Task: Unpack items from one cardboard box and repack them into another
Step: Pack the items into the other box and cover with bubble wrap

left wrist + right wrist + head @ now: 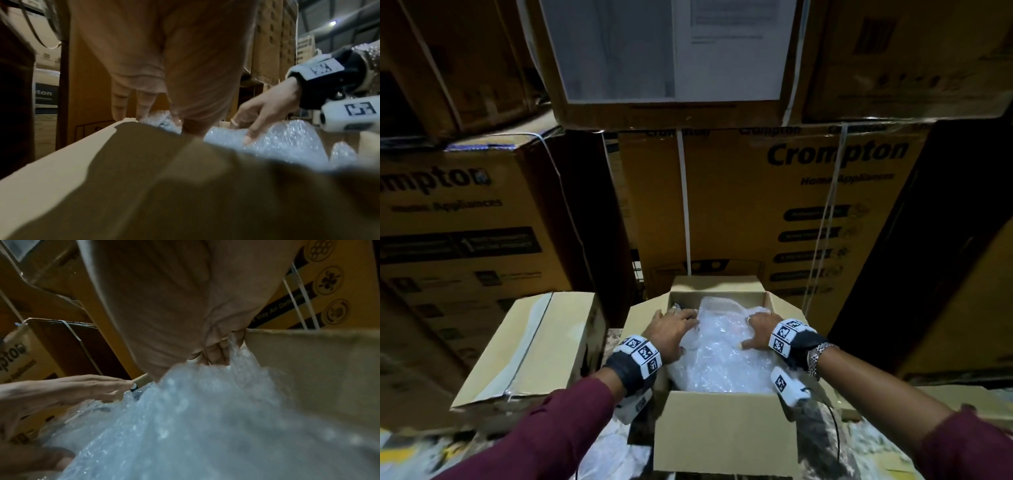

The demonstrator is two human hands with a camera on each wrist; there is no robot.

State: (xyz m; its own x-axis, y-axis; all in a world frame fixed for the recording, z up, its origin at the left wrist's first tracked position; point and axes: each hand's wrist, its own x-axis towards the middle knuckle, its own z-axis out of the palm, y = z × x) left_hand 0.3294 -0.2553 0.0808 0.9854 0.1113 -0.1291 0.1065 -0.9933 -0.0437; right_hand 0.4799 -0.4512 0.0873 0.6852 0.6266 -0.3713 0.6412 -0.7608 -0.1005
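An open cardboard box [722,431] stands in front of me, filled with a crumpled sheet of bubble wrap [722,356]. My left hand [671,330] lies on the wrap's left side with its fingers stretched out toward the box's far left corner, as the right wrist view also shows of the left hand [72,389]. My right hand [760,329] is at the wrap's right edge by the box wall [308,369]. Its fingers [216,353] curl into the bubble wrap [205,418] and the thumb [249,138] presses on top. What lies under the wrap is hidden.
A second, taped cardboard box [527,353] sits just left of the open one. Large stacked "Crompton" cartons [756,205] wall off the back and both sides. Crumpled plastic [613,445] lies on the surface near me.
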